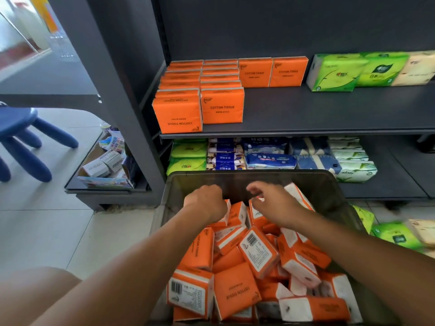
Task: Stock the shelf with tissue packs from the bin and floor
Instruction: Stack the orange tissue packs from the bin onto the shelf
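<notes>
In the grey bin [329,184] of orange tissue packs [235,288] below the shelf [329,109], the left hand [207,201] curls round an upright pack [227,214], and beside it the blurred right hand [270,203] hovers with fingers loosely bent, its hold unclear.

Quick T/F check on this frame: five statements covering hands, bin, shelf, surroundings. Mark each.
1. The left hand and right hand are both over the bin. True.
2. The bin holds only blue packs. False: it holds orange packs.
3. Shelved orange packs stand at the left of the upper shelf. True.
4. The blue stool stands right of the shelf. False: it is left of it.
5. Green floor packs lie right of the bin. True.
</notes>
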The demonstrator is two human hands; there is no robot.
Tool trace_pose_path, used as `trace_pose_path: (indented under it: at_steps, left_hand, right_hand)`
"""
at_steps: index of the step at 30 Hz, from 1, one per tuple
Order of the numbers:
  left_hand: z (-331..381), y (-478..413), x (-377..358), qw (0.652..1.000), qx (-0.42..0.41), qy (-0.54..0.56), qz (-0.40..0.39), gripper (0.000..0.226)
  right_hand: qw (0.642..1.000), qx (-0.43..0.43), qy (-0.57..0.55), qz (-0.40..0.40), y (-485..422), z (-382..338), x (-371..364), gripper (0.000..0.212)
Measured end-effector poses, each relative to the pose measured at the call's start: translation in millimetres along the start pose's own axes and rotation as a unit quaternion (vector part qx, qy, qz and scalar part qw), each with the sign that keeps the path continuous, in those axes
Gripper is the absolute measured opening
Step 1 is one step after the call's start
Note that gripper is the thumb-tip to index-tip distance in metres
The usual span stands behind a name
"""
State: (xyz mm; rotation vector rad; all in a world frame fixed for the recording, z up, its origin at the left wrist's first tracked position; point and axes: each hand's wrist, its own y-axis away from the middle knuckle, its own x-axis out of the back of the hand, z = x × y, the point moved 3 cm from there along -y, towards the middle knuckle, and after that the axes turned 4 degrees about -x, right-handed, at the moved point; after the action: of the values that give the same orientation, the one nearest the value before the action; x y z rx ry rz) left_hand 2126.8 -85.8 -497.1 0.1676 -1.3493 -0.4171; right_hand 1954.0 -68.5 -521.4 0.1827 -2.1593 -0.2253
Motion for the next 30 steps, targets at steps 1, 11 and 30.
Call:
trace_pose_path:
  at_steps: [1,11,30]
  left_hand:
    - [-5,-3,-5,1.0,0.012,0.01,-0.004,0.029]
    - [-54,-29,-48,0.994,0.079,0.076,-0.009,0.035]
    - [-68,-74,-62,0.977,0.11,0.18,-0.036,0.024]
  right_hand:
    - [1.0,0.009,0.023,-0.02,-1,-1,-9,0.042]
    - [0.981,0.075,0.167,-0.064,-32,-6,-89,0.062]
    - [0.995,0.037,0.041,-0.085,-63,12,-83,0.042]
